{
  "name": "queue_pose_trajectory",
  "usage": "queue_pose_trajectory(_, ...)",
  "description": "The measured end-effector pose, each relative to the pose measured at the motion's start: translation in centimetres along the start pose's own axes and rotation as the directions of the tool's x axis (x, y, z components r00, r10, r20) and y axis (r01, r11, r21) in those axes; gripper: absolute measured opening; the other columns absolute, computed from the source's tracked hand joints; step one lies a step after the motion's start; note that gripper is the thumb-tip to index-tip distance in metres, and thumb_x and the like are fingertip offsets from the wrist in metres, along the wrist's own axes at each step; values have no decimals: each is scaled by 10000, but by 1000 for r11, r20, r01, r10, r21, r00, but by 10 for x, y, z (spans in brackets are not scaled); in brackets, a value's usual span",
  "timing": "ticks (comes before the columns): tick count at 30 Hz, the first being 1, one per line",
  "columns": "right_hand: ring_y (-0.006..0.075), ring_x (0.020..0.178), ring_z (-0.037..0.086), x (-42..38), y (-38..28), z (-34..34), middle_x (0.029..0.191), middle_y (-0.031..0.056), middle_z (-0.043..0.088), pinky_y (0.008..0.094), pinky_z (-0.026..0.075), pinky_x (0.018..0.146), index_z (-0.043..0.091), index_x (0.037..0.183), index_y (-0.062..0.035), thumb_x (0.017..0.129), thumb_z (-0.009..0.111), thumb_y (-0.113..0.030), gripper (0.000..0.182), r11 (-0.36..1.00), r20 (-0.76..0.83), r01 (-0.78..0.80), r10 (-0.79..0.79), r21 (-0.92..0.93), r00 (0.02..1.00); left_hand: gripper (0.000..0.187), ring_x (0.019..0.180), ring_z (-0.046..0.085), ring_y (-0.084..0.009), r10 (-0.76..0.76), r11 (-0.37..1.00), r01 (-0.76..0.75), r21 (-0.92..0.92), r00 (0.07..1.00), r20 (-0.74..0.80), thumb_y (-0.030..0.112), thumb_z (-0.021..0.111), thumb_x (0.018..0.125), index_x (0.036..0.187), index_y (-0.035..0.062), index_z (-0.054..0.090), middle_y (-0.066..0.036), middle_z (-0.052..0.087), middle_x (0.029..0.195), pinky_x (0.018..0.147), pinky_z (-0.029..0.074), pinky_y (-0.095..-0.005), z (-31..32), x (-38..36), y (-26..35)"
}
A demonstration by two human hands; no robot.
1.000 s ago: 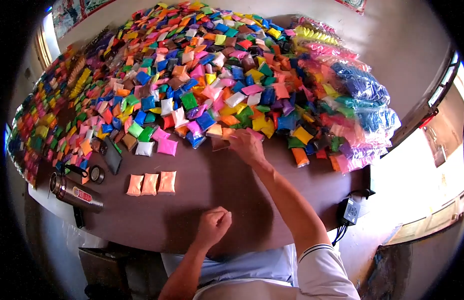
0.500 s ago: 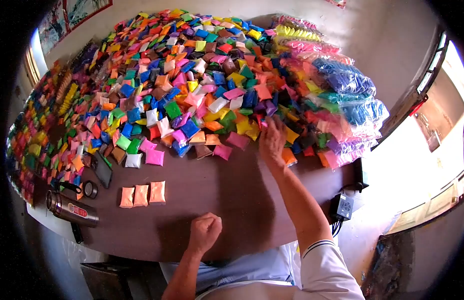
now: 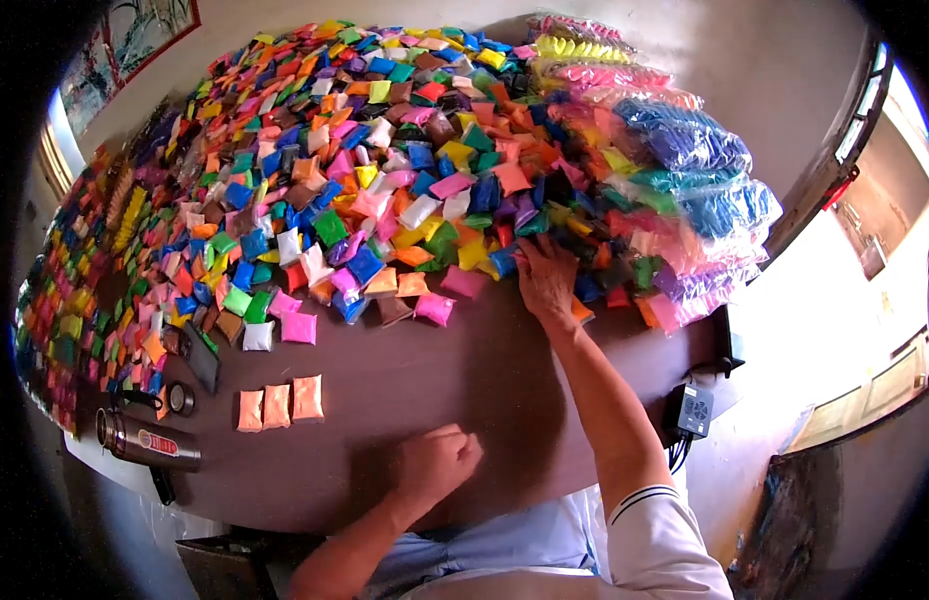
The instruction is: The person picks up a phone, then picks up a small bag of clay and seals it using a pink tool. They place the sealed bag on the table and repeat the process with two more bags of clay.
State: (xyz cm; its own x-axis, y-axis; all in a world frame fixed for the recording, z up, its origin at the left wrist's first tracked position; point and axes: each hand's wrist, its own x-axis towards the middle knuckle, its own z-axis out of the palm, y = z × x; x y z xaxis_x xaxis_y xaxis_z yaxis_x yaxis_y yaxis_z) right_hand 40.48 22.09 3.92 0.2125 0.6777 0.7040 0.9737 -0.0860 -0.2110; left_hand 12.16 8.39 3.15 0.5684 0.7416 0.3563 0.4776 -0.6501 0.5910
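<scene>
My right hand (image 3: 547, 278) reaches to the front edge of a large pile of small colored packets (image 3: 384, 205). Its fingers are apart and touch the packets, next to a blue packet (image 3: 503, 260); the fingertips are partly hidden among them. Closer to my body, my left hand (image 3: 440, 464) is curled into a fist above the table (image 3: 404, 375). Whatever the fist may hold is hidden. Left of it, three peach-orange packets (image 3: 278, 406) lie in a row on the table.
A metal flask (image 3: 149, 442) lies at the left table edge, with a round black lid (image 3: 181, 399) beside it. Clear bags of sorted packets (image 3: 699, 205) are stacked at right. A black box with cables (image 3: 689, 410) sits at the right edge.
My left fist has moved right and slightly toward the middle. My right hand has settled lower onto the packets, fingers more spread. The view has shifted slightly.
</scene>
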Motion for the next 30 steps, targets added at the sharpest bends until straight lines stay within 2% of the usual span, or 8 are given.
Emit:
queue_pose_trajectory(3,329,1039,525,-2,-4,-2,1137,125,577,457,397,886,628,1116,-157,822,604,-211,300,1000,47,1,-2,8,999,264,498,569,-290,159,987,-151,-63,977,143,141,653,764,551,38,536,-116,551,597,451,448,-401,13,23,8)
queue_pose_trajectory(10,325,1045,512,-4,-19,3,1157,109,560,451,383,906,606,1150,-199,806,611,-222,345,999,12,44,-44,8,999,206,543,598,-292,364,931,-351,-99,911,192,212,647,793,646,73,604,-94,587,654,492,493,-411,52,55,24)
queue_pose_trajectory(12,350,1004,516,-7,-26,5,1115,138,544,489,414,838,594,1160,-151,813,623,-237,360,999,59,17,-20,45,998,214,540,597,-291,339,938,-316,-142,922,187,210,658,786,631,74,600,-94,583,648,488,489,-411,49,56,23)
queue_pose_trajectory(17,331,1113,455,-14,-45,7,1258,118,516,486,344,928,569,1175,-110,794,633,-217,401,987,142,69,-89,145,986,255,525,586,-300,304,941,-267,-210,937,174,197,683,764,573,74,566,-104,561,612,470,470,-415,45,60,20)
queue_pose_trajectory(20,334,1152,430,-15,-60,-2,1271,128,505,490,338,938,559,1177,-97,802,620,-196,393,992,169,64,-82,107,982,214,559,600,-304,294,946,-246,-210,925,240,196,630,792,610,87,604,-101,589,627,517,494,-416,41,61,20)
queue_pose_trajectory(26,334,1208,411,-34,-94,-22,1274,104,501,488,332,958,563,1160,-91,745,662,-127,428,980,210,80,-119,185,970,315,525,575,-332,251,941,-198,-276,953,171,226,693,753,536,68,528,-141,557,576,463,452,-437,39,59,18)
queue_pose_trajectory(27,367,1229,405,-41,-95,-22,1273,125,507,492,324,992,573,1146,-69,775,644,-101,379,969,217,81,-133,232,967,256,552,588,-332,235,948,-166,-271,940,246,219,663,773,590,69,565,-142,580,615,496,470,-440,35,58,18)
queue_pose_trajectory(30,383,1233,425,-28,-58,-23,1285,149,505,460,385,945,555,1199,-63,800,570,-51,400,926,76,144,-181,349,981,216,583,603,-334,211,950,-134,-283,942,262,218,622,802,651,65,604,-144,603,654,534,490,-444,40,54,11)
